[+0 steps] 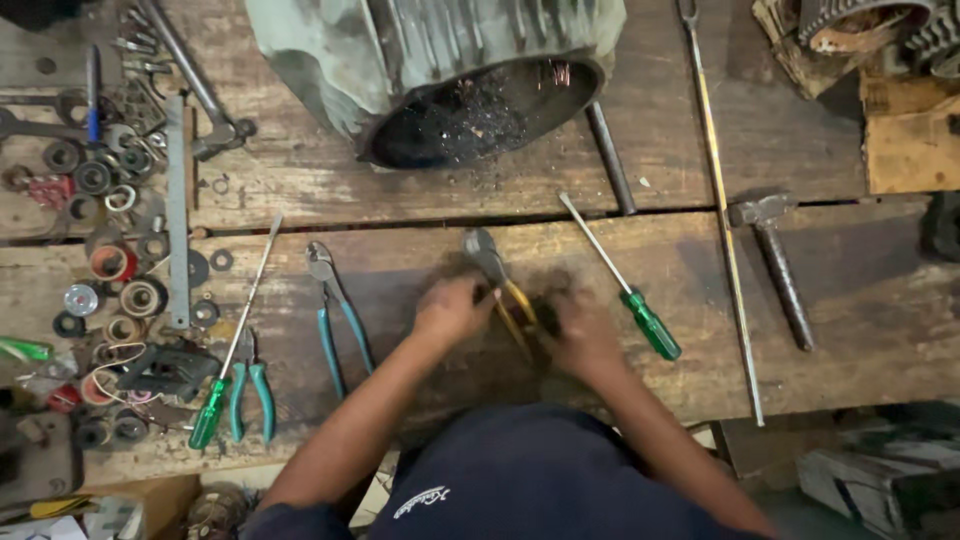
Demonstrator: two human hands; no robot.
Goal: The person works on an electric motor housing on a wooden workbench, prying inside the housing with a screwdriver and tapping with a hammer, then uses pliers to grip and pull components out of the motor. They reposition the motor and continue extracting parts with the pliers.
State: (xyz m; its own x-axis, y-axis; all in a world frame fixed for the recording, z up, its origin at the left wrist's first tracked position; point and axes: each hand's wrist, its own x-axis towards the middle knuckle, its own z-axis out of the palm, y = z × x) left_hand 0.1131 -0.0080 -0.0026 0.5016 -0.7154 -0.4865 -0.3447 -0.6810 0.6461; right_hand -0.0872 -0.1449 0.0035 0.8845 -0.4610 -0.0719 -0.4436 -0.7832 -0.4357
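While both hands meet at the bench centre, notes as follows.

Left hand: the left hand (450,310) rests knuckles-up on the wooden workbench (850,300), touching the yellow-handled pliers (500,285) at their left side; whether its fingers are wrapped round a handle I cannot tell, motion blur.

Right hand: the right hand (580,330) lies just at 4 o'clock of the pliers, fingers curled over the handle ends; grasp not clear enough to call.

Pliers: flat on the bench between the two hands, jaws pointing to 11 o'clock, handles running to 5 o'clock.

Motor housing: a large grey finned motor housing (440,70) at 12 o'clock of the hands, open end facing the person, dark debris inside.

Green screwdriver: the green-handled screwdriver (625,285) just at 3 o'clock of the right hand, tip towards 11 o'clock.

Hammer: a hammer (778,262) well apart at 3 o'clock, beyond a long thin rod (725,220).

Teal pliers: teal-handled pliers (335,315) at 9 o'clock of the left hand.

Far left: washers, bearings and small rings (110,250) scattered at 9 o'clock.
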